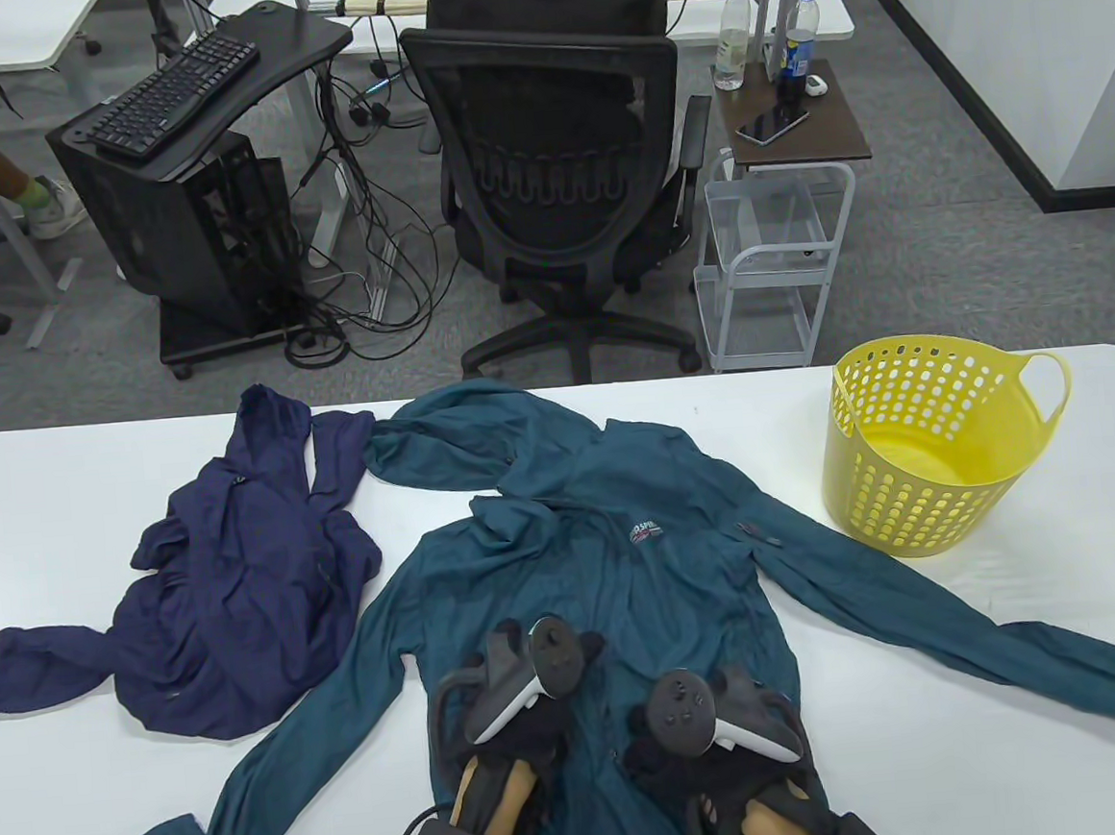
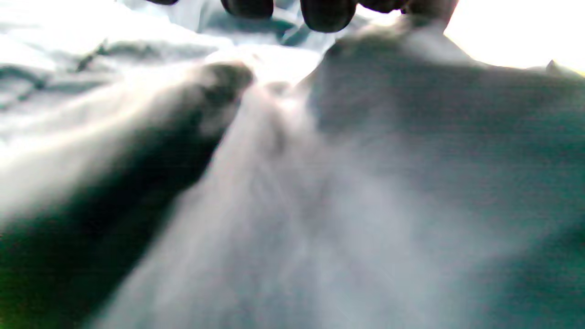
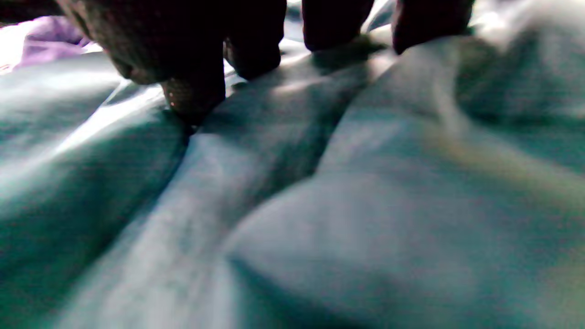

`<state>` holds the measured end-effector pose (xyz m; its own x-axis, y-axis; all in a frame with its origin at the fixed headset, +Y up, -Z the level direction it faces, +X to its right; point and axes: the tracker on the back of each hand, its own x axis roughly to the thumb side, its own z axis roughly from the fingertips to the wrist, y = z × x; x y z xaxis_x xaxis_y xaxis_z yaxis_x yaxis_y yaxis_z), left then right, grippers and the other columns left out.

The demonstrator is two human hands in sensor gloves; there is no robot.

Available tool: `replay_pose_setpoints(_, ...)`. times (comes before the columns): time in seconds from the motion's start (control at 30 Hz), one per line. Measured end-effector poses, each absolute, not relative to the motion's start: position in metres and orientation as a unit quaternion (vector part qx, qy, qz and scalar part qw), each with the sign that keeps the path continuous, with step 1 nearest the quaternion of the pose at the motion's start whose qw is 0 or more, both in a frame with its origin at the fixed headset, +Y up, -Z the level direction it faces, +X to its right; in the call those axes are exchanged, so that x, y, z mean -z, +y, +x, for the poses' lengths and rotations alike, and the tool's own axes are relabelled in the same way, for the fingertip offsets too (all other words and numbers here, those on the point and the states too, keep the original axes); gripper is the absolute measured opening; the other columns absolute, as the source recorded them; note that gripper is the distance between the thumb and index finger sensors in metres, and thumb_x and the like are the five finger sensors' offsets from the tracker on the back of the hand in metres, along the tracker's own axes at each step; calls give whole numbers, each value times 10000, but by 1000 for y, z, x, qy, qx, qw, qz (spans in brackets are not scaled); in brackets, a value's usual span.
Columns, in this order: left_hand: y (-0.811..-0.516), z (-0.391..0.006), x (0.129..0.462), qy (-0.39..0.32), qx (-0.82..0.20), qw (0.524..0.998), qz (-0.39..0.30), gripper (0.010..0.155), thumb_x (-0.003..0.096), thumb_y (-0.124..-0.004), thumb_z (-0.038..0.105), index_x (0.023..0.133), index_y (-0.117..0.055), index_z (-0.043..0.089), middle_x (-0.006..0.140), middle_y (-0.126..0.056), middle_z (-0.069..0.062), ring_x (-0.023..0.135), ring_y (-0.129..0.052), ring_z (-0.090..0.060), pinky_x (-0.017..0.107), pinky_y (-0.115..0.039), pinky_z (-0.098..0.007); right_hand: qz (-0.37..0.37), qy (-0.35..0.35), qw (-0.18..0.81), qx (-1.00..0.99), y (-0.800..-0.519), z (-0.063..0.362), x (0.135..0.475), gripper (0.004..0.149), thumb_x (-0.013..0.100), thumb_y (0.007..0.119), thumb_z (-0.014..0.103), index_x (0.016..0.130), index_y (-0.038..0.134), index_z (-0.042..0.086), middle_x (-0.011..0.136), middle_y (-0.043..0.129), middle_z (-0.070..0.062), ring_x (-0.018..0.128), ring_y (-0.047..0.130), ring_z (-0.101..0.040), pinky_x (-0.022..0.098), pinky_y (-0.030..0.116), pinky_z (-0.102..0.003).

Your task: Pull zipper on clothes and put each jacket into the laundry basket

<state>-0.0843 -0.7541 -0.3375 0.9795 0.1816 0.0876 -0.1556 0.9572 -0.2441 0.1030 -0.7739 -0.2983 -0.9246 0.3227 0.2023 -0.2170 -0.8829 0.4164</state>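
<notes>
Both gloved hands rest on the lower front of a teal jacket (image 1: 627, 566) spread across the middle of the white table (image 1: 933, 773), near its front edge; whether the left hand (image 1: 527, 699) or right hand (image 1: 707, 724) pinches fabric or the zipper cannot be told. A navy jacket (image 1: 234, 597) lies crumpled toward the left edge, the empty yellow laundry basket (image 1: 936, 446) by the far right edge. The zipping step appears underway; next likely comes finding the slider and drawing it toward the collar

Table view sharp; wrist views blurry, overexposed.
</notes>
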Motion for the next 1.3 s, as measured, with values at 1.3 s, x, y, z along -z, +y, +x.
replay_pose_setpoints(1.3,-789,-92,350,-67,-87,966,-233,546,469,-596,371,931,-553,658,1201,-362,220,1124,-300,-296,744,-308,-656,236,171,80,-953,-765,68,270,451,469,769,453,878,850,280,1106,698,-17,979,666,-456,672,585,-623)
